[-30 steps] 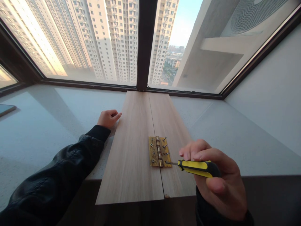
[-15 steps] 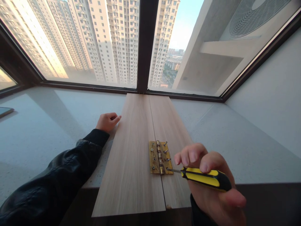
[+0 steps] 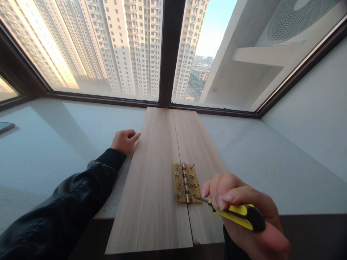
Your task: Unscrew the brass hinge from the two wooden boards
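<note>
Brass butt hinge (image 3: 185, 184) straddles two boards (image 3: 151, 162). Right of it, right hand (image 3: 252, 196) clasps yellow-black screwdriver (image 3: 242, 216); slanted shaft (image 3: 202, 199) could slip. Left of it, left hand's (image 3: 123, 140) grip unreadable; weak bracing may let boards shift.

A flat object (image 3: 7, 126) lies at the left of the pale windowsill (image 3: 265, 173). Beyond the dark window frame (image 3: 170, 54) stand tall buildings (image 3: 116, 43) and a round grille (image 3: 286, 23).

On our windowsill (image 3: 271, 169), two wooden boards (image 3: 151, 151) overhang the front edge; a flat object (image 3: 5, 126) lies toward the left edge.
</note>
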`<state>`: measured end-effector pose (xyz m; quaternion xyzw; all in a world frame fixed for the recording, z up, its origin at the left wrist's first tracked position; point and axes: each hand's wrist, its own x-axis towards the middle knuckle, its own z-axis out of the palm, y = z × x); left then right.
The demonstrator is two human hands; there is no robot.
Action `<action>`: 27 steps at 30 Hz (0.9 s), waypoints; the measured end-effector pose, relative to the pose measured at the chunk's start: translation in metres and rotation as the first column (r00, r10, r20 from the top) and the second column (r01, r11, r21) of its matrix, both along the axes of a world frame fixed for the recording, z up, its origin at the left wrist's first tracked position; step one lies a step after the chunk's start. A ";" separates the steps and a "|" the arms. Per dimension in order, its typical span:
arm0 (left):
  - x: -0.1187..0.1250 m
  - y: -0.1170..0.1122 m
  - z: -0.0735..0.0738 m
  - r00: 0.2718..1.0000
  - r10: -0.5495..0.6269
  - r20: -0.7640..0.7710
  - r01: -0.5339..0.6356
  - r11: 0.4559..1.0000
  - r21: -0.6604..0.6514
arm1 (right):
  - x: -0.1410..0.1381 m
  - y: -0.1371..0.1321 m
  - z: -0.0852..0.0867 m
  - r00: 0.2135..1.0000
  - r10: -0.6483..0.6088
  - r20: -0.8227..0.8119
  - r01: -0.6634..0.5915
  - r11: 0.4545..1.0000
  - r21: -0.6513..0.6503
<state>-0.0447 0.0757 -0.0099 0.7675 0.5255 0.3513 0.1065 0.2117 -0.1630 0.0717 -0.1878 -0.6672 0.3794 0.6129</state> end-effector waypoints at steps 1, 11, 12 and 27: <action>0.000 0.000 0.000 1.000 0.001 0.000 -0.001 1.000 0.000 | 0.000 0.000 0.000 0.993 0.098 -0.064 -0.098 0.995 -0.008; 0.000 -0.002 0.002 1.000 -0.001 0.000 0.001 1.000 -0.005 | -0.003 -0.001 0.008 0.994 -0.093 -0.064 0.092 0.996 -0.013; 0.000 -0.002 0.002 1.000 -0.001 0.000 0.001 1.000 -0.005 | -0.004 0.000 0.008 0.995 -0.054 -0.083 0.053 0.998 -0.017; 0.001 -0.001 0.001 1.000 -0.002 -0.007 0.002 1.000 -0.009 | -0.020 0.003 0.020 0.959 -0.264 -0.103 0.219 0.921 -0.322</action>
